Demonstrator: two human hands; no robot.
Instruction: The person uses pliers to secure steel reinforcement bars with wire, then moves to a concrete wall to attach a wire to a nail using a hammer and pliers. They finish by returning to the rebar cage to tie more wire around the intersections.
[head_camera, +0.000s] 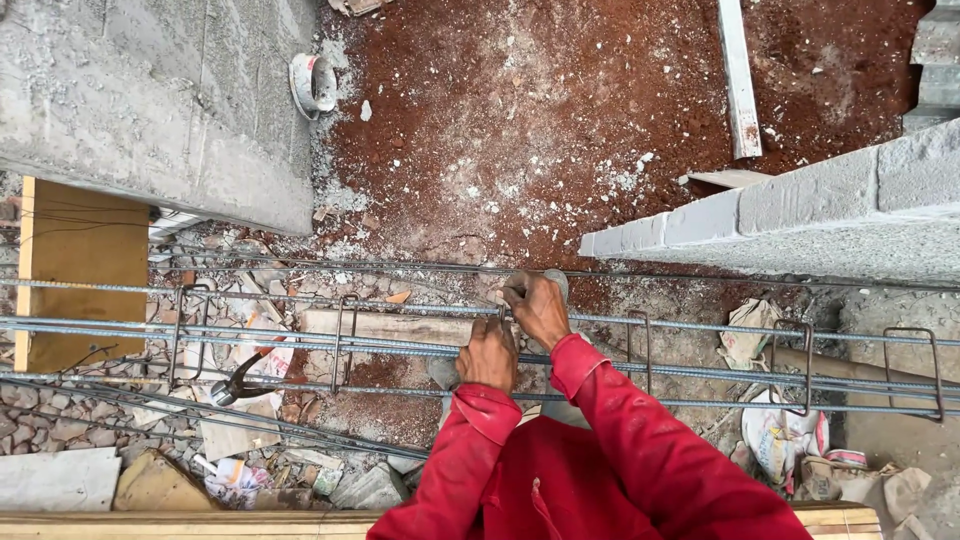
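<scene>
Looking down from the head camera: both hands work on a cage of steel bars (300, 345) that runs left to right across the view, above rubble and red soil (560, 110).

Left hand (488, 355): fingers curled down over the nearer bars, closed around them, at the middle of the cage. Right hand (537, 305): just beyond the left one, closed on a farther bar where an upright wire loop crosses it; fingertips pinched together. Whether they hold a tie wire cannot be told, too small. Both sleeves red (640, 450).

Square steel loops (345, 345) ring the bars at intervals, left and right of the hands. Pliers (240, 380) hang among the lower bars, well to the left of the hands, untouched.

Surroundings: grey block wall (800, 210) at right, its end close to the right hand; concrete slab (150, 100) at upper left; yellow board (85, 270) beneath the bars at far left; roll of tape (312, 85) on the ground by the slab; white plank (738, 75) on the soil; crumpled sacks (780, 430) lower right. Broken stones and paper scraps lie beneath the cage.
</scene>
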